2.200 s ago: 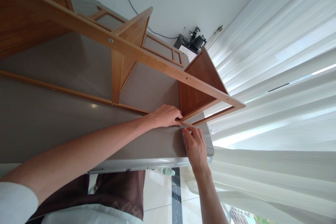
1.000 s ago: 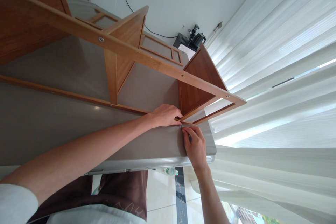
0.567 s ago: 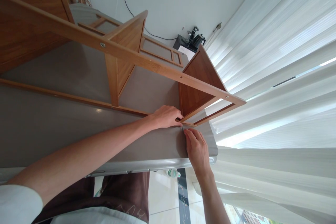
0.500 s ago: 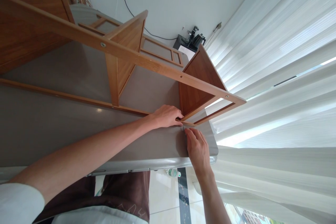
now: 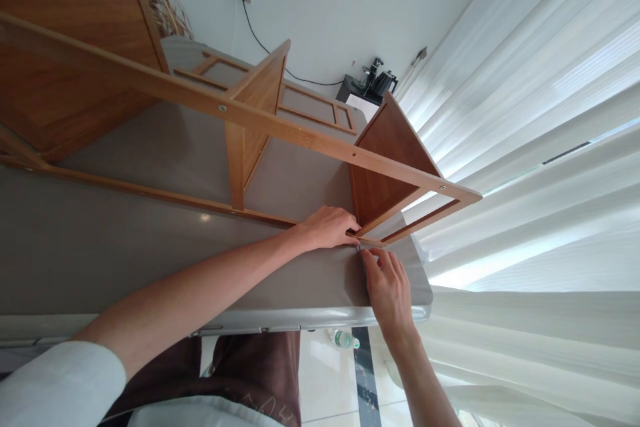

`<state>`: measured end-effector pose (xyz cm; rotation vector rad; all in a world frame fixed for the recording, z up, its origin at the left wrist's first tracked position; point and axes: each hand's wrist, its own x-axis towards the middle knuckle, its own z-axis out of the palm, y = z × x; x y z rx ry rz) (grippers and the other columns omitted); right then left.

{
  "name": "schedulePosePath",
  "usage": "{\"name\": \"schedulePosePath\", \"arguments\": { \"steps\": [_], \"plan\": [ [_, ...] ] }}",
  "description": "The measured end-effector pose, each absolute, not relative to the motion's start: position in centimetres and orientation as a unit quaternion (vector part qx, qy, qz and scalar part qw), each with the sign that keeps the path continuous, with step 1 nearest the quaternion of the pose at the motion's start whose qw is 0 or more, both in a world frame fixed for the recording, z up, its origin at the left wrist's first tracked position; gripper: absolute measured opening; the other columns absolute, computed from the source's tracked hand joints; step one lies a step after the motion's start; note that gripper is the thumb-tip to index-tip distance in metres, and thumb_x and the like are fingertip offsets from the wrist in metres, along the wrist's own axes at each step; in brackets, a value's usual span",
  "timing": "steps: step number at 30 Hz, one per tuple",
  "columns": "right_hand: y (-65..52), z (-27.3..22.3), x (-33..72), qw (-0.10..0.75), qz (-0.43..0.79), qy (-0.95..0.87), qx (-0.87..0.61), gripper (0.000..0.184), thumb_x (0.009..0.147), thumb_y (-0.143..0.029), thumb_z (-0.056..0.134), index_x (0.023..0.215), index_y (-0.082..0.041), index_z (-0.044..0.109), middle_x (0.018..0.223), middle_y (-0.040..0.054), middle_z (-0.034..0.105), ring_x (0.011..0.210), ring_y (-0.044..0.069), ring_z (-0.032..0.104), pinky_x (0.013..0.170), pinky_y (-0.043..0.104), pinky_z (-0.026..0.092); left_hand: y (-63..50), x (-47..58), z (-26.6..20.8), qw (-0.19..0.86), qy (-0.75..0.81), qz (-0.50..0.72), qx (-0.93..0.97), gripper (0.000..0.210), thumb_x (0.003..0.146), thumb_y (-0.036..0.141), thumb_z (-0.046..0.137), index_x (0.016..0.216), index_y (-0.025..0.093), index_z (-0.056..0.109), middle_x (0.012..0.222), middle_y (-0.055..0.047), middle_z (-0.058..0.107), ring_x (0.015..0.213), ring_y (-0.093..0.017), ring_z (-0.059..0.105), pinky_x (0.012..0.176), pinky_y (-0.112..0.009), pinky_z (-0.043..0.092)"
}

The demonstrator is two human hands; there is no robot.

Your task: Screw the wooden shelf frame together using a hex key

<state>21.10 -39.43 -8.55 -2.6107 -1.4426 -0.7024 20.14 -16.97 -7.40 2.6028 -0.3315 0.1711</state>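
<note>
A wooden shelf frame (image 5: 295, 133) lies on its side on the grey table, with its shelf boards standing between two long rails. My left hand (image 5: 330, 225) is closed on the lower rail (image 5: 275, 219), thumb and fingers pinching it where the end board (image 5: 383, 150) meets it. Just to the right and nearer to me, my right hand (image 5: 387, 280) pinches a thin metal hex key (image 5: 359, 249). Its tip points at the rail below my left fingers; whether it sits in a screw is too small to tell.
The grey table (image 5: 300, 280) has a rounded right corner near the white curtains (image 5: 525, 213). Farther back lie slatted wooden frames (image 5: 315, 103). A black kettle (image 5: 384, 83) stands beyond. On the floor below is a plastic bottle (image 5: 343, 339).
The whole view has shifted, so the scene sits slightly farther right and lower. Both hands keep their places at the rail; the right fingers have loosened slightly around the hex key.
</note>
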Motion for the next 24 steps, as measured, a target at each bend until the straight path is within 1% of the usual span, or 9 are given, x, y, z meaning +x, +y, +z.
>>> {"name": "schedulePosePath", "arguments": {
  "steps": [2, 5, 8, 12, 15, 19, 21, 24],
  "plan": [
    [-39.4, -8.5, 21.1, 0.005, -0.241, -0.472, -0.848, 0.032, 0.096, -0.006, 0.041, 0.112, -0.018, 0.066, 0.101, 0.0102, 0.066, 0.086, 0.022, 0.055, 0.076, 0.036, 0.046, -17.0, 20.1, -7.3, 0.248, -0.123, 0.06, 0.959, 0.026, 0.092, 0.051, 0.063, 0.087, 0.027, 0.072, 0.102, 0.001, 0.076, 0.094, -0.022, 0.071, 0.064, -0.027, 0.041],
    [-39.5, -8.3, 21.3, -0.014, -0.234, -0.48, -0.846, 0.032, 0.096, -0.007, 0.041, 0.113, -0.018, 0.066, 0.101, 0.0102, 0.065, 0.088, 0.023, 0.055, 0.075, 0.037, 0.046, -17.0, 20.0, -7.1, 0.241, -0.124, 0.056, 0.961, 0.026, 0.092, 0.052, 0.063, 0.089, 0.027, 0.073, 0.101, 0.002, 0.077, 0.093, -0.022, 0.071, 0.062, -0.027, 0.04],
    [-39.4, -8.0, 21.6, -0.015, -0.235, -0.493, -0.837, 0.031, 0.096, -0.007, 0.042, 0.113, -0.018, 0.066, 0.104, 0.0102, 0.065, 0.09, 0.024, 0.056, 0.077, 0.037, 0.047, -16.9, 20.0, -7.0, 0.238, -0.125, 0.052, 0.962, 0.026, 0.092, 0.051, 0.064, 0.09, 0.027, 0.073, 0.103, 0.001, 0.076, 0.094, -0.021, 0.071, 0.063, -0.028, 0.041],
    [-39.4, -7.8, 21.7, -0.008, -0.239, -0.502, -0.831, 0.029, 0.098, -0.011, 0.041, 0.112, -0.018, 0.066, 0.103, 0.0108, 0.066, 0.091, 0.024, 0.058, 0.078, 0.037, 0.048, -16.9, 20.1, -7.2, 0.238, -0.126, 0.051, 0.962, 0.028, 0.092, 0.052, 0.063, 0.099, 0.028, 0.074, 0.112, 0.001, 0.076, 0.101, -0.023, 0.071, 0.064, -0.029, 0.043],
    [-39.4, -8.1, 21.8, 0.045, -0.218, -0.489, -0.844, 0.027, 0.101, -0.018, 0.041, 0.11, -0.019, 0.066, 0.104, 0.0099, 0.066, 0.089, 0.023, 0.059, 0.076, 0.036, 0.049, -16.9, 20.2, -7.5, 0.237, -0.126, 0.053, 0.962, 0.029, 0.092, 0.053, 0.063, 0.1, 0.028, 0.074, 0.114, 0.001, 0.076, 0.103, -0.023, 0.071, 0.064, -0.03, 0.042],
    [-39.5, -9.0, 22.0, 0.16, -0.185, -0.43, -0.869, 0.026, 0.103, -0.031, 0.045, 0.107, -0.022, 0.068, 0.11, 0.0092, 0.064, 0.08, 0.017, 0.062, 0.065, 0.03, 0.049, -16.9, 20.3, -7.7, 0.234, -0.129, 0.057, 0.962, 0.03, 0.092, 0.054, 0.062, 0.099, 0.027, 0.073, 0.114, 0.002, 0.075, 0.103, -0.023, 0.07, 0.063, -0.03, 0.042],
    [-39.5, -9.3, 22.1, 0.209, -0.167, -0.413, -0.871, 0.025, 0.102, -0.034, 0.047, 0.105, -0.022, 0.069, 0.108, 0.0082, 0.065, 0.084, 0.017, 0.064, 0.068, 0.029, 0.051, -16.9, 20.3, -7.6, 0.234, -0.128, 0.056, 0.962, 0.03, 0.092, 0.054, 0.062, 0.1, 0.027, 0.073, 0.114, 0.001, 0.075, 0.103, -0.023, 0.07, 0.064, -0.029, 0.042],
    [-39.4, -9.6, 22.3, 0.253, -0.151, -0.415, -0.861, 0.023, 0.102, -0.034, 0.05, 0.103, -0.023, 0.07, 0.104, 0.0059, 0.068, 0.092, 0.018, 0.065, 0.081, 0.032, 0.053, -16.9, 20.2, -7.4, 0.235, -0.126, 0.054, 0.962, 0.029, 0.092, 0.053, 0.062, 0.098, 0.027, 0.073, 0.112, 0.001, 0.076, 0.102, -0.022, 0.07, 0.065, -0.028, 0.042]
  ]
}}
